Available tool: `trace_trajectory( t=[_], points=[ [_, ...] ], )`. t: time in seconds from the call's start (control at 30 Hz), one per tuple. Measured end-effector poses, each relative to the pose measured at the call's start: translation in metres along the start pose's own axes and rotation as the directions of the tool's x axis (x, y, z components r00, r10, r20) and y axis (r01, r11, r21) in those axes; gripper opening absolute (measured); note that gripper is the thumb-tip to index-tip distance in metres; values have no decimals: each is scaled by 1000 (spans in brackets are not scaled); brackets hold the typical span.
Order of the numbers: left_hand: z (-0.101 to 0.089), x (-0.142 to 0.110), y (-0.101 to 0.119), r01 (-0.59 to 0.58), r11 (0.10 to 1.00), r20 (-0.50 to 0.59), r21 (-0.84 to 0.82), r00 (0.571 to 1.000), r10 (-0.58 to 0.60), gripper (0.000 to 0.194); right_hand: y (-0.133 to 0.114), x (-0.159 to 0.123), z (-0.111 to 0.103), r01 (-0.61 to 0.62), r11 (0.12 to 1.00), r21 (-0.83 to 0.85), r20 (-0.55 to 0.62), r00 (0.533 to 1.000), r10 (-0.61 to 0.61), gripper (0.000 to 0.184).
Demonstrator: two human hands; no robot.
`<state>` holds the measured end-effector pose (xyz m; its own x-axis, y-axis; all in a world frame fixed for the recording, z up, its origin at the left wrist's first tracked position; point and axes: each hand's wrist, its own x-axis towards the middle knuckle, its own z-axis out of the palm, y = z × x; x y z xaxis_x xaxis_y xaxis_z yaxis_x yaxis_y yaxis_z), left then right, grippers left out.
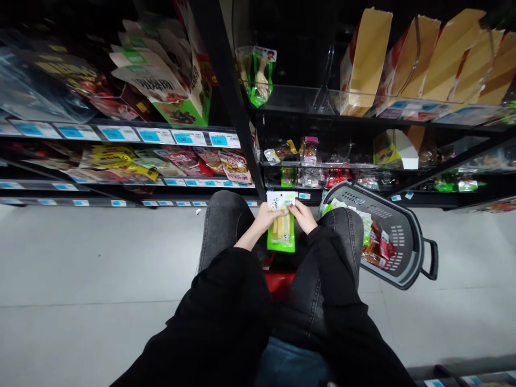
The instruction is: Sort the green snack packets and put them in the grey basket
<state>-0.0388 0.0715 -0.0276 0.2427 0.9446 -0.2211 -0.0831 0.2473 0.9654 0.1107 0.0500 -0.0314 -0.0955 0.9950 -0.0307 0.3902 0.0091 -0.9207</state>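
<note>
A green and white snack packet (281,234) with a see-through window hangs upright between my knees. My left hand (266,217) is closed on its left side, thumb laid across the front. On the right edge, near the top, my right hand (303,216) pinches the same packet. Pale yellow pieces show through the window. Beside my right knee a grey shopping basket (409,236) stands on the floor, with several red and green snack packets (377,247) in it.
Shelves with price labels (185,137) run across the front. Opened cardboard boxes (368,59) stand on the upper right shelf, and boxed snacks (161,80) on the upper left. A green packet (261,78) hangs near the black upright post (226,70). Something red (279,284) shows beneath me.
</note>
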Motion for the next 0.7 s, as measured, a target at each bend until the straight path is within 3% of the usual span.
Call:
trace_trajectory(
  t=[0.1,0.17,0.23,0.3,0.37,0.43,0.57,0.63,0.7],
  points=[
    [-5,10,-8,-64,998,-205,-2,977,62,36,-4,-2,5,-3,995,-102,-40,999,-1,37],
    [-7,16,-13,-47,998,-292,-43,956,33,40,-9,-3,10,19,981,-194,-78,996,-34,50],
    [-8,18,-14,-1,987,-260,-160,965,-41,49,-13,-4,14,23,968,-248,-72,997,-42,63],
    [-6,16,-10,57,960,-119,-274,989,-92,61,-15,-4,16,-1,973,-230,-74,997,-17,66],
    [-3,12,-4,87,947,27,-309,996,-83,68,-12,-1,15,-20,993,-119,-107,994,7,59],
    [-1,9,1,66,960,75,-274,996,-47,62,-7,2,12,-60,994,92,-130,989,72,47],
    [0,9,2,-84,996,-18,26,996,85,49,3,7,9,-177,864,472,-134,954,268,39],
    [1,11,-1,-112,982,-77,152,989,125,52,2,7,9,-180,846,502,-138,949,284,40],
    [3,12,-4,-105,982,-82,155,990,118,54,-1,6,9,-177,860,478,-123,956,265,41]
  ],
)
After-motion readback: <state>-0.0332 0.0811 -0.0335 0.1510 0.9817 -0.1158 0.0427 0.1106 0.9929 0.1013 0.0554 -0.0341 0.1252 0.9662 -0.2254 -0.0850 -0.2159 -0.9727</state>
